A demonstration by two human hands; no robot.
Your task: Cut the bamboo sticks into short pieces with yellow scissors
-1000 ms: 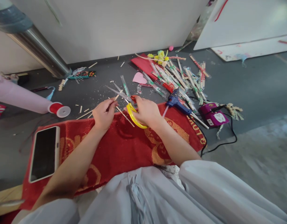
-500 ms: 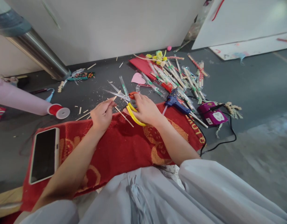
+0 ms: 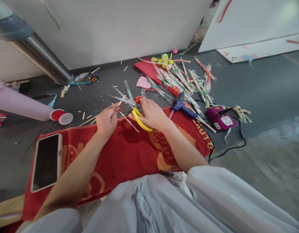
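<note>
My right hand (image 3: 153, 113) grips a pair of scissors (image 3: 139, 120) by its yellow and orange handles, the blades spread apart and pointing left. Between the fingertips of my left hand (image 3: 107, 120) is a thin wooden stick (image 3: 121, 101), its upper end at the scissor blades. I cannot tell whether the blades touch it. A longer wooden stick (image 3: 130, 122) slants across the edge of the red towel (image 3: 134, 152) between my hands. Short cut stick pieces (image 3: 83, 115) lie on the dark table left of my left hand.
Several wrapped chopsticks (image 3: 178, 77) are heaped behind my right hand. A blue glue gun (image 3: 182, 106) rests on the towel's right part, near a purple box (image 3: 221, 118) and black cable. At left are a phone (image 3: 47, 163) and a ribbon spool (image 3: 63, 116); a pink paper heart (image 3: 143, 82) lies ahead.
My left hand has shifted very slightly to the right. The scissors and the stick stay almost in place, and the whole view has moved a little.
</note>
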